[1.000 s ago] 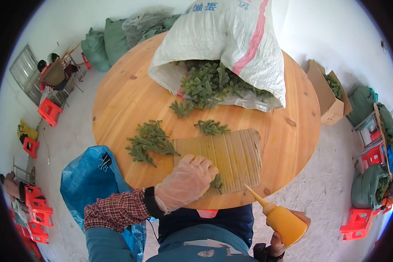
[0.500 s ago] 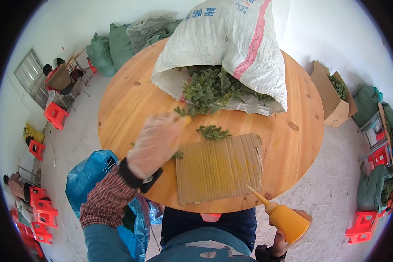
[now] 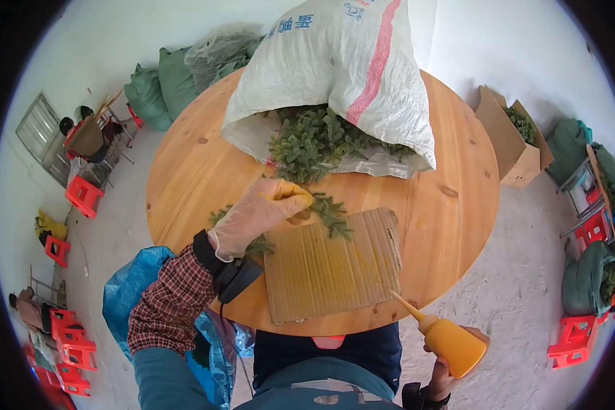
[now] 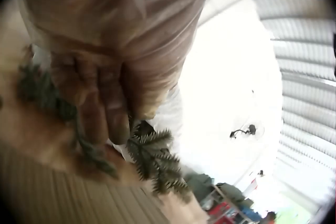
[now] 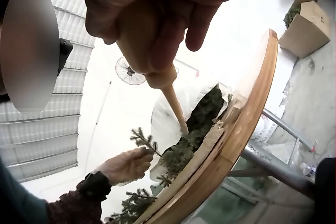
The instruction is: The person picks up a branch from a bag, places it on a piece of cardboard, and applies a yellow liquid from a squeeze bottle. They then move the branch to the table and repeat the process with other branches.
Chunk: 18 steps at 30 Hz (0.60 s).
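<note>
My left hand [image 3: 263,212], in a thin clear glove with yellow-stained fingertips, pinches a green fir-like sprig [image 3: 333,217] above the back edge of a corrugated cardboard sheet [image 3: 331,273]. In the right wrist view the sprig [image 5: 143,139] sticks up from the thumb and fingers. Low at the right, off the table's front edge, my bare right hand [image 3: 440,380] grips a yellow squeeze bottle [image 3: 451,347]. Its long thin nozzle points toward the cardboard's front right corner. More sprigs [image 3: 260,246] lie left of the cardboard, partly hidden by my left hand.
A white woven sack [image 3: 321,61] spills greenery [image 3: 307,147] at the back of the round wooden table [image 3: 458,164]. A blue bag [image 3: 133,280] hangs at the left front. Red stools [image 3: 83,195], green sacks [image 3: 178,82] and an open carton [image 3: 519,160] stand around on the floor.
My left hand has gone from the cardboard's front, over the sprigs at left, to its back edge, and now pinches a sprig there. The right hand and bottle stay about where they were.
</note>
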### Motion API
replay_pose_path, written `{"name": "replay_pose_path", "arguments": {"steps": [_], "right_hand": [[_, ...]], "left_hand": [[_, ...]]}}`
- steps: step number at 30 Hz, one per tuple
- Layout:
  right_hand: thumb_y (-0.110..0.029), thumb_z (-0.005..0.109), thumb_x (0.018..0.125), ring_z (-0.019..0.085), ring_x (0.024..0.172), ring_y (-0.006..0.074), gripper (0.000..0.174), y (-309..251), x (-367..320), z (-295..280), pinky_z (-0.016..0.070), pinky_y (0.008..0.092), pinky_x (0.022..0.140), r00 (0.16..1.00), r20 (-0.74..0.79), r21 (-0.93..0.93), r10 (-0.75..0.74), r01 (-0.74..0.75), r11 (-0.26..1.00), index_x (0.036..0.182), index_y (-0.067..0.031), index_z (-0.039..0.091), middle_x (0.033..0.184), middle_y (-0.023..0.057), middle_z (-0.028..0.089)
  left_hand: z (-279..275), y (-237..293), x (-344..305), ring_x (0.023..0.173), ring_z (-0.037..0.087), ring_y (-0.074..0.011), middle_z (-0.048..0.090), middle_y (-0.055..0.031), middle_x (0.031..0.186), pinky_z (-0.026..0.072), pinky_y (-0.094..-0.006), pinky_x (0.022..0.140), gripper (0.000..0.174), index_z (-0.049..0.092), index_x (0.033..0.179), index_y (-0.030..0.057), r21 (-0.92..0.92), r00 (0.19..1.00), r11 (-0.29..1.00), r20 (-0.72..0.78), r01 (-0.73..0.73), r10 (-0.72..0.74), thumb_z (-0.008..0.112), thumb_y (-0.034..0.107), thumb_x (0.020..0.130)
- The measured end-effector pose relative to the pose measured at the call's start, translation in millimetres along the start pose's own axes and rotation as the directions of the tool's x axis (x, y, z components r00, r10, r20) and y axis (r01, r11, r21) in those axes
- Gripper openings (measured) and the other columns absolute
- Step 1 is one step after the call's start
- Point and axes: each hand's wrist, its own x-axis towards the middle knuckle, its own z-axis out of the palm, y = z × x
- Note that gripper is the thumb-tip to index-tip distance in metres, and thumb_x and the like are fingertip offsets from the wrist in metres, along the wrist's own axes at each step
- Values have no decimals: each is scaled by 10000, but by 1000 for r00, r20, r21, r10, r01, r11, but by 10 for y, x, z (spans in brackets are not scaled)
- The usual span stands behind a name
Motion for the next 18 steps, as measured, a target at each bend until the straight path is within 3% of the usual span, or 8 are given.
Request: {"name": "replay_pose_path", "arguments": {"steps": [5,8,13,16,17,18], "right_hand": [[-714,685,815,666,643,198,878,58,2,-9,541,284,581,994,-24,-93,-108,105,990,1216,21,420,1012,131,532],[-725,680,810,674,658,209,892,38,-55,-4,546,285,576,999,-24,54,49,-48,997,1218,22,414,1011,133,536],[-705,681,823,681,663,220,880,93,-67,-47,549,292,576,1000,1,11,10,-10,1000,1224,26,402,1010,135,539],[-674,774,751,630,901,229,851,-9,-65,-45,507,354,795,990,6,96,142,-142,985,1185,-5,476,1028,122,571],[-674,774,751,630,901,229,851,-9,-71,-44,507,354,795,989,10,93,148,-149,984,1185,-5,476,1028,122,571],[-683,764,753,626,908,228,852,-5,-76,-48,505,356,796,990,12,74,141,-142,987,1181,-2,483,1034,123,567]], "left_hand": [[81,132,-311,826,698,-105,735,-45,947,481,-235,673,336,663,1147,8,-68,992,992,-64,107,-112,559,302,1021],[160,39,-505,817,696,-103,734,-67,977,477,-223,680,326,659,1156,21,-60,977,975,-6,213,-213,567,300,1015],[393,-186,-807,816,697,-99,734,-56,976,487,-240,661,318,668,1120,37,-150,961,951,108,270,-255,552,316,1022],[502,-213,-963,786,714,-162,740,-60,949,497,-282,623,290,658,1106,44,-63,887,912,268,406,-376,584,304,1001],[503,-201,-1016,786,714,-162,740,-60,949,497,-282,623,290,658,1106,44,-64,884,909,270,412,-382,584,304,1001],[491,-176,-1080,768,704,-188,729,-71,930,497,-314,609,303,644,1132,53,215,945,943,153,254,-289,606,315,986]]}}
